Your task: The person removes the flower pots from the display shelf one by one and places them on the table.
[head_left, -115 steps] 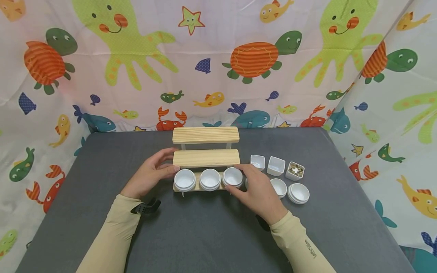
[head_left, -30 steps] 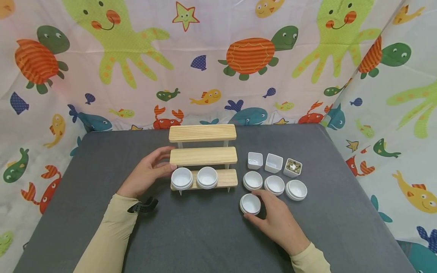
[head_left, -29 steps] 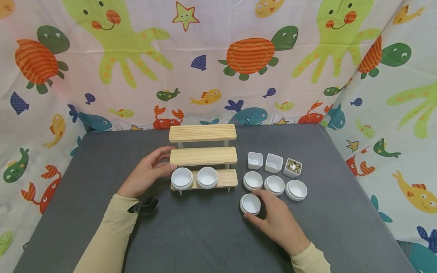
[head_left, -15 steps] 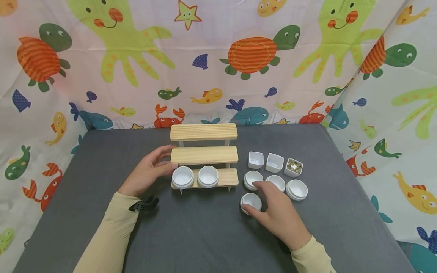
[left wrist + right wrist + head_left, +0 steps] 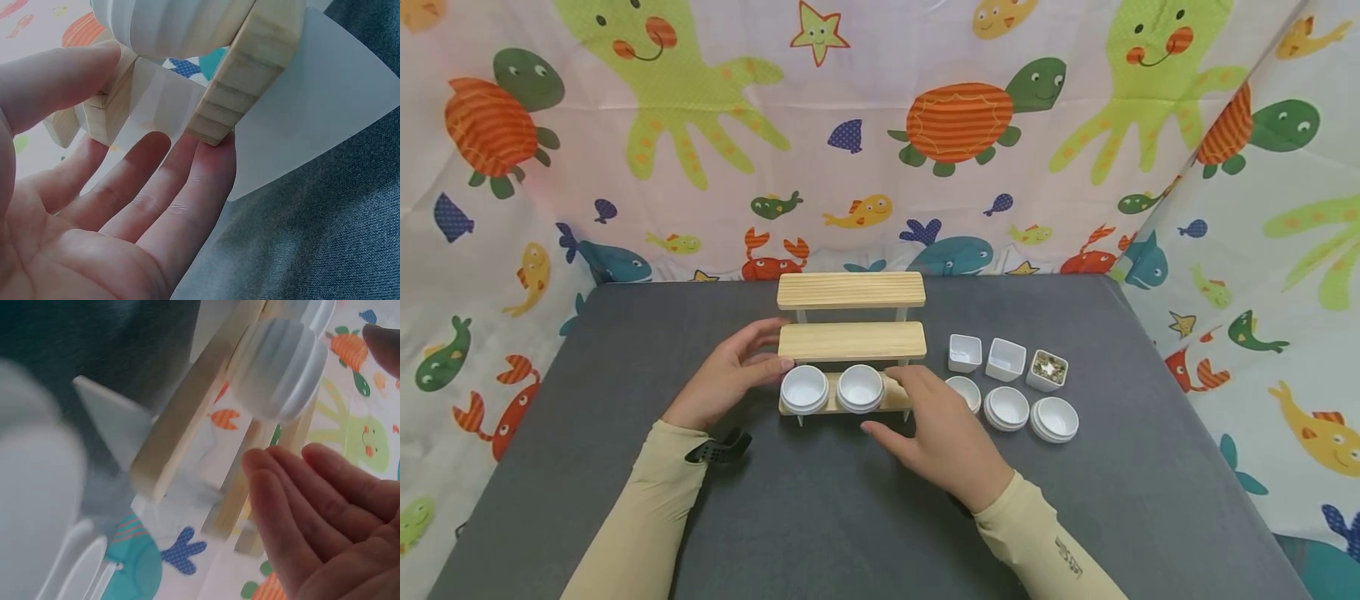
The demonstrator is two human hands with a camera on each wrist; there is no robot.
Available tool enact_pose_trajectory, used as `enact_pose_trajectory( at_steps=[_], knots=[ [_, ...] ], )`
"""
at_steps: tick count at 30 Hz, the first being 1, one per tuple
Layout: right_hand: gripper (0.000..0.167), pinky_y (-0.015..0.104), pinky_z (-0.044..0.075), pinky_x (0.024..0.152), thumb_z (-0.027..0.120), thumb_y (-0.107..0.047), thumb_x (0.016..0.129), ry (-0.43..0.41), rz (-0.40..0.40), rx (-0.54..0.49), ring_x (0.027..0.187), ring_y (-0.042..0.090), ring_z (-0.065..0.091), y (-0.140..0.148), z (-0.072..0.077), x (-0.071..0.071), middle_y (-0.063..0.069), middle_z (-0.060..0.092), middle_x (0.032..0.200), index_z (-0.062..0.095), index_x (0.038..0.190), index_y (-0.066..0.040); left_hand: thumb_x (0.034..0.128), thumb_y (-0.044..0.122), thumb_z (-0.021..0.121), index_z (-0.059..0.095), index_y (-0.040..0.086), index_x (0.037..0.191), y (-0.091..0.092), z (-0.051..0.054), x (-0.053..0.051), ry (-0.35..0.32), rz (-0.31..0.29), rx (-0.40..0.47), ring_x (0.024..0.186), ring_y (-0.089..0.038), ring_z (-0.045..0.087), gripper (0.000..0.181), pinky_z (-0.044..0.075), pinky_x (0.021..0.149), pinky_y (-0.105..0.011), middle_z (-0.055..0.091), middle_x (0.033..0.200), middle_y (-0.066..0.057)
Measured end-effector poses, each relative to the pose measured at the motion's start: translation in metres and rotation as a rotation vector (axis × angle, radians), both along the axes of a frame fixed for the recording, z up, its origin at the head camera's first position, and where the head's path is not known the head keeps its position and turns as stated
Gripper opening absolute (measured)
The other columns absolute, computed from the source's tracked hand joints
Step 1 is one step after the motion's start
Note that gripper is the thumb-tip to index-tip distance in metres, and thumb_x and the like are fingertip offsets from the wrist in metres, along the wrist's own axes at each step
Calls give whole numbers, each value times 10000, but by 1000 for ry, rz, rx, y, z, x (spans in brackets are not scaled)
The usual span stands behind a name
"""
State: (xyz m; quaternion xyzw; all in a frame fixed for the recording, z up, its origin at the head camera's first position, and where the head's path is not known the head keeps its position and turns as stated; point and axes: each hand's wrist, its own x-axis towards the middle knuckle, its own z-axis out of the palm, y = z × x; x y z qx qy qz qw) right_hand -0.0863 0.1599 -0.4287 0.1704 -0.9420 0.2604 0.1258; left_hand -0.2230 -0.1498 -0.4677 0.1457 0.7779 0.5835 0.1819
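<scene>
A three-step wooden rack (image 5: 852, 342) with translucent supports stands mid-table. Two small round white bowls (image 5: 805, 388) with ridged sides sit on its lowest step, at the left and middle; whether each is a nested stack I cannot tell. My left hand (image 5: 730, 375) rests at the rack's left side. In the left wrist view its fingertips (image 5: 215, 153) touch the end of the lowest board, the thumb lying higher up. Near the middle bowl (image 5: 281, 369), my right hand (image 5: 951, 437) reaches over the lowest step's right end with extended fingers and holds nothing.
Right of the rack are square white dishes (image 5: 1006, 359), one holding small greenish bits and a white star (image 5: 1047, 369). A row of round white bowls (image 5: 1055, 418) lies before them, one partly behind my right hand. A patterned curtain (image 5: 715, 183) borders the grey-covered table (image 5: 820, 517).
The rightmost bowl was taken off the lowest step and set on the table to the right. My right hand then let go and moved left to the middle bowl. The left hand stayed.
</scene>
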Motion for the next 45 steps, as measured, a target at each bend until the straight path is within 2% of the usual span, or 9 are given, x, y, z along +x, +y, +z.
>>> enact_pose_trajectory(
  at_steps=[6,12,22,31,45],
  knots=[
    [707,430,613,1041,884,-454,906,39,8,13,1218,232,706,-12,1,-11,75,705,1338,617,1424,-55,983,349,823,476,252,1611,1,-1,1,10,-6,11,1328,-357,684,723,645,1011,-458,570,1541,-113],
    [697,416,607,1048,888,-451,902,-7,-1,14,1218,212,698,-16,-1,-16,63,706,1344,621,1427,-78,982,344,824,455,205,1628,2,-2,2,14,-20,22,1318,-355,691,756,655,979,-400,572,1542,-125],
    [652,391,630,951,879,-456,909,-40,10,-5,1107,173,683,-22,-3,-25,59,712,1308,633,1396,-100,969,378,835,471,240,1616,-1,0,1,10,1,8,1312,-341,695,756,651,993,-412,578,1539,-106],
    [660,442,630,990,858,-450,930,-84,23,20,1168,243,709,-26,-4,-29,109,706,1344,628,1411,-61,984,328,823,486,253,1603,-1,-2,2,7,2,8,1291,-330,708,708,652,992,-419,588,1530,-108],
    [636,424,638,979,863,-414,934,-73,22,39,1147,239,726,-24,-2,-32,103,708,1338,634,1415,-68,989,324,819,474,235,1612,-1,-1,-2,9,-1,7,1294,-334,706,718,656,979,-394,580,1535,-110]
  ],
)
